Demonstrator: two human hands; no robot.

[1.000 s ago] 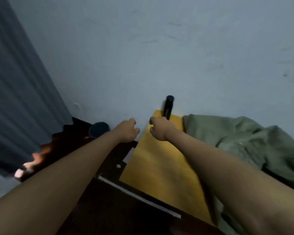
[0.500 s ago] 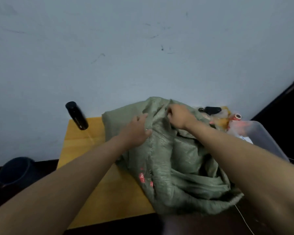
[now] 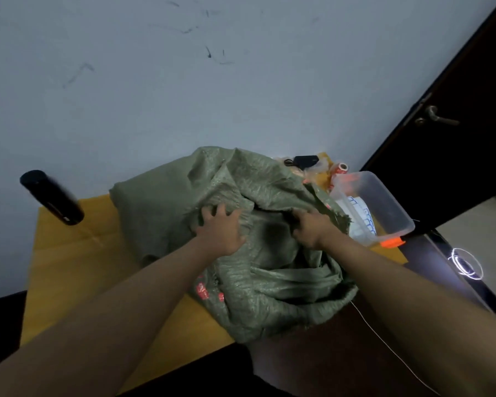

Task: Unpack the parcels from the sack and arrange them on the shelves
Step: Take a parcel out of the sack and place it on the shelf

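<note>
A pale blue-grey wall (image 3: 184, 81) filled the upper part of the view, marked with a few dark scuffs. A dark door (image 3: 455, 124) with a metal lever handle (image 3: 437, 117) stood at the right. Below the wall lay a yellow wooden tabletop (image 3: 69, 267), its back edge against the wall. A green woven sack (image 3: 269, 296) sat crumpled on the middle of the tabletop, slumped toward the near edge, with red print low on its left side; no parcels could be seen, since the sack's folds hid whatever lay inside. Just right of the sack, and touching its folds, stood a clear plastic storage box (image 3: 384, 202) with an orange latch (image 3: 394, 242) at its near corner. A black cylindrical bottle (image 3: 52, 197) stood on the table's far left corner, well apart from the sack. Behind the sack by the wall rested a small black object (image 3: 305, 161) and a red-and-white can (image 3: 340, 169), both partly hidden. The left hand (image 3: 221, 227) pressed on the sack's upper folds, fingers spread apart and dug into the fabric. The right hand (image 3: 311, 229) gripped a bunched fold near the sack's right edge, fingers curled tight round the cloth. A thin white cord (image 3: 384, 339) trailed beneath the right forearm
</note>
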